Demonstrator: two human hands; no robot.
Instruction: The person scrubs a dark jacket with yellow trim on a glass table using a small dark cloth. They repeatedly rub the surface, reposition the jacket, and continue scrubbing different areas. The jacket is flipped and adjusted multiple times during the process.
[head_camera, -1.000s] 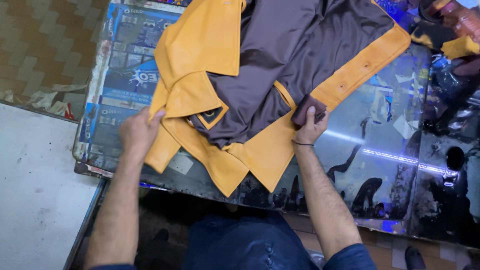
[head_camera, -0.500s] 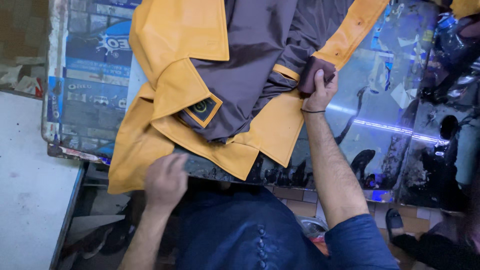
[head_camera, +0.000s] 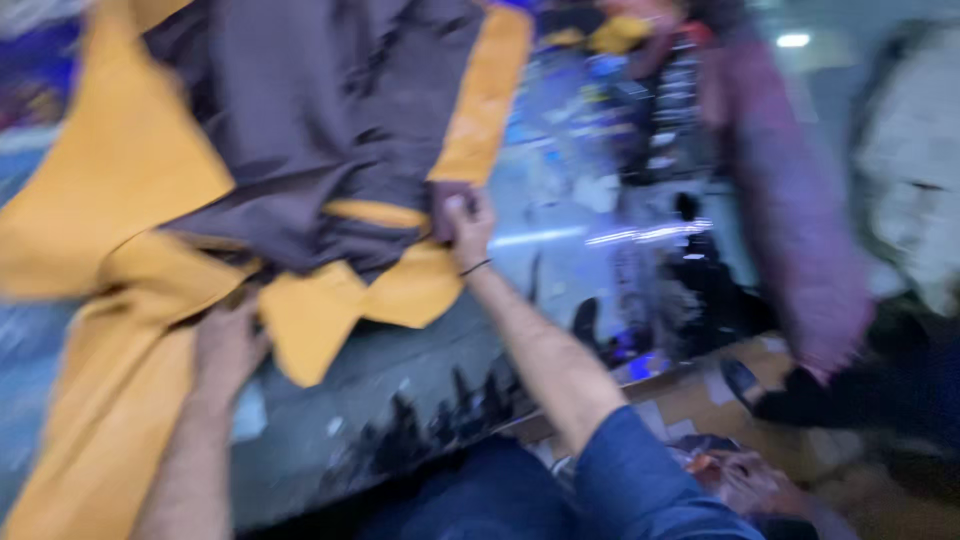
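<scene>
**Two hands working a yellow-and-brown garment**

While the view is blurring heavily, a person is leaning over a glossy tabletop (head_camera: 600, 250) where a yellow-and-brown garment (head_camera: 300, 150) is lying spread across the left and far side, its yellow edge spilling over the near left rim. The right hand (head_camera: 465, 225) is pinching a brown fold beside a yellow band near the garment's right edge, fingers closed on the cloth. The left hand (head_camera: 228, 345) is pressing up against the yellow fabric at the near edge; whether it is gripping cannot be told. A dark band (head_camera: 476, 267) is circling the right wrist. Another person's purple sleeve (head_camera: 800, 230) is hanging at the right.
</scene>
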